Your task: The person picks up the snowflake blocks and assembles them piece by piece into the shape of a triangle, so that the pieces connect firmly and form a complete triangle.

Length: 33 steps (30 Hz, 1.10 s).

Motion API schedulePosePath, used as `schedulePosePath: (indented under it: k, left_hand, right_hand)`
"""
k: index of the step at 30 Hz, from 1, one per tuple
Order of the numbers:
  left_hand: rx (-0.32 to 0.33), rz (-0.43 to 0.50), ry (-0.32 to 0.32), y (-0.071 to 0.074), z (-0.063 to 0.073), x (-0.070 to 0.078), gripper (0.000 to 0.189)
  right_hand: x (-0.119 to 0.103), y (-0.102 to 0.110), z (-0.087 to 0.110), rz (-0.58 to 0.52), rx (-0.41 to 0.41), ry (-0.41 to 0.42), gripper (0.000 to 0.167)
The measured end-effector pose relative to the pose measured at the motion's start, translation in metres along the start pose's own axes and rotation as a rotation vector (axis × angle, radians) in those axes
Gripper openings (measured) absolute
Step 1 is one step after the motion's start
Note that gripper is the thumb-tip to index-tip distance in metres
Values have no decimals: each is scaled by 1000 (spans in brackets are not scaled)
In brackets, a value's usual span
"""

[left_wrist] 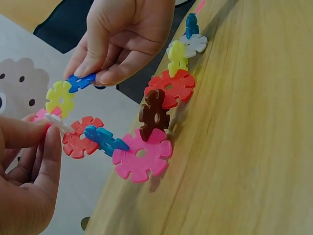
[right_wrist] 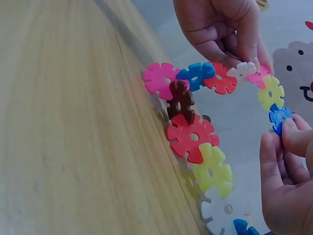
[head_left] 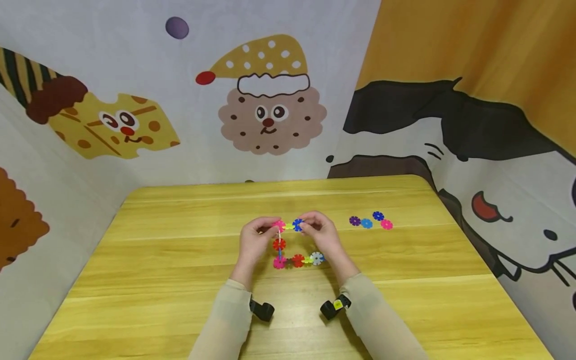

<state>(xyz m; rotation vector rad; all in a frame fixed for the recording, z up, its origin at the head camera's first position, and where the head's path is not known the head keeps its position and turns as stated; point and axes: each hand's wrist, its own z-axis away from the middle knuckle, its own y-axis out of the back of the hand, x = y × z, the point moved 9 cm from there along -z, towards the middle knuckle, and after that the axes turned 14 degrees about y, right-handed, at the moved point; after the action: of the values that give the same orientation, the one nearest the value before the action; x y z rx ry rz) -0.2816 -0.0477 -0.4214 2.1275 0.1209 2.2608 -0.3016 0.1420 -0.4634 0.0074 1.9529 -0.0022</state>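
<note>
White cartoon-print backdrop (head_left: 342, 30) w/ mustard-yellow section at R, behind the pale yellow wood-grain tabletop (head_left: 157, 280). Two beige sleeves (head_left: 225, 320) reach in from near edge. Multicol. chain of notched, flower-shaped plastic discs (head_left: 279, 244) is approx. mid-tabletop, btwn & below both hands: three-sided, R side unclosed; can't tell how much of it touches the wood. L hand (head_left: 254, 240): grip pinched on chain's far L corner, at pink disc (head_left: 280, 226), w/ white disc (left_wrist: 59, 123) right by the fingers. R hand (head_left: 325, 235): grip clamped, thumb vs. fingers, on dk blue disc (head_left: 297, 225) at chain's far-row end; yellow disc (right_wrist: 271, 93) links it to the pink. Black wrist devices (head_left: 262, 311), one per wrist. Four loose-looking small discs (purple, lt blue, dk blue, pink) (head_left: 366, 223) close tog., R of R hand.
</note>
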Motion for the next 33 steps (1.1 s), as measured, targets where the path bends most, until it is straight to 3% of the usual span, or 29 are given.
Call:
schedulePosePath:
  k: [6,12,15,20,23,26,33]
  left_hand:
    - [61,-36,1,-2,-12,-16,16]
    - [31,-40,-47,-6,-10,-13,15]
    - [-11,-126,-123,-11,-8,-8,24]
    - [-45,-417,-307,-26,-5,3,50]
    - [-53,-537,-368,-35,-5,6,55]
    - [-65,-574,-408,-42,-5,8,55]
    - [-52,-556,-455,-47,-5,12,51]
  right_hand:
    - [-5,1,-2,37,27,54,15]
    - [-6,2,0,43,52,28,15]
    - [-4,5,1,49,67,11,17]
    - [1,10,3,29,106,-31,20]
    - [0,10,3,1,113,-30,21]
    - [0,8,3,-23,116,-26,20]
    - [3,5,5,-53,123,-45,19]
